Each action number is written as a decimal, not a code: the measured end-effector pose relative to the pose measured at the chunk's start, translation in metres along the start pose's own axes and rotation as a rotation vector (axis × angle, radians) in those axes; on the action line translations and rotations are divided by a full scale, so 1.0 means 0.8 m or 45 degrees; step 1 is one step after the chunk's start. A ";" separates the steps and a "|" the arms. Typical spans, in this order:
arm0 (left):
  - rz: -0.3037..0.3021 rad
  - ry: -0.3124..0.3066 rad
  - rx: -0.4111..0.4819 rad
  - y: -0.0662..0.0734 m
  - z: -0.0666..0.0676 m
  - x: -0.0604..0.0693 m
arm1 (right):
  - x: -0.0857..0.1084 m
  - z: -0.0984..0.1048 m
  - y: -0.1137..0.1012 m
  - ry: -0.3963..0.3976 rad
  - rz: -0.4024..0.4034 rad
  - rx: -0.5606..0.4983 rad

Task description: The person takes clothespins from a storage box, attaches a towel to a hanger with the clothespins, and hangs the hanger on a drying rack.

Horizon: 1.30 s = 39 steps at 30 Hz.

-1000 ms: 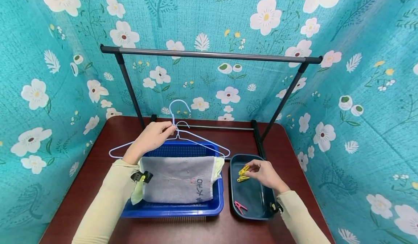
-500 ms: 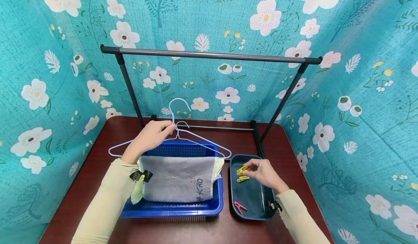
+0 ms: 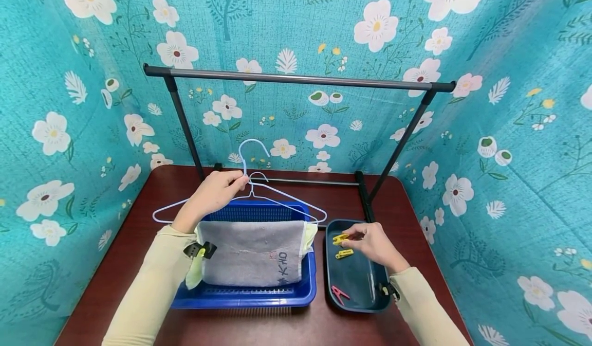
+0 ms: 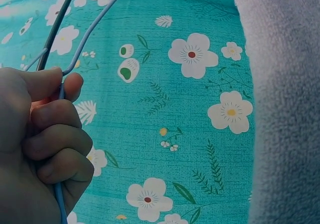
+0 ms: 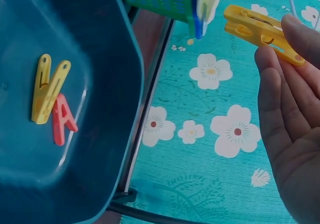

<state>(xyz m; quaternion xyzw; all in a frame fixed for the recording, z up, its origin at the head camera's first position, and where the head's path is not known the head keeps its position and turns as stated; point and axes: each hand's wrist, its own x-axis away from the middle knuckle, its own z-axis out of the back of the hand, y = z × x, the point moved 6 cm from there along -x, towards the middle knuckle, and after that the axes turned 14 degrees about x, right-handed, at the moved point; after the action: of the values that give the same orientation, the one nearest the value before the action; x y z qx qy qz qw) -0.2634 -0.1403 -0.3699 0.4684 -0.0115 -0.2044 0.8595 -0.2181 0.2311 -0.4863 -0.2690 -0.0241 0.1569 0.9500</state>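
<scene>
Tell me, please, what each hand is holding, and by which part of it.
The left hand holds a light-blue clothes hanger by its neck; the right hand pinches a yellow clothespin by one end.

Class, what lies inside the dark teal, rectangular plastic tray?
One yellow plastic clothespin and one red plastic clothespin lie inside. In the head view, the right hand hides part of the tray floor.
</scene>
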 end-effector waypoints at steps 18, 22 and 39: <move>0.005 0.015 -0.005 -0.001 0.000 -0.004 | -0.016 0.022 -0.036 0.070 0.141 0.075; -0.008 0.018 0.000 0.000 0.000 -0.003 | -0.022 0.023 -0.044 0.082 0.178 0.070; -0.005 0.026 0.045 0.002 0.002 -0.003 | -0.037 0.031 -0.074 0.143 0.287 0.026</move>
<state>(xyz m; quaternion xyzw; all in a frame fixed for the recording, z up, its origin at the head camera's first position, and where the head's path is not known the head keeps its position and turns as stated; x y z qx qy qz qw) -0.2651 -0.1404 -0.3674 0.4856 -0.0055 -0.2010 0.8507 -0.2329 0.1866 -0.4337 -0.2688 0.0610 0.2475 0.9289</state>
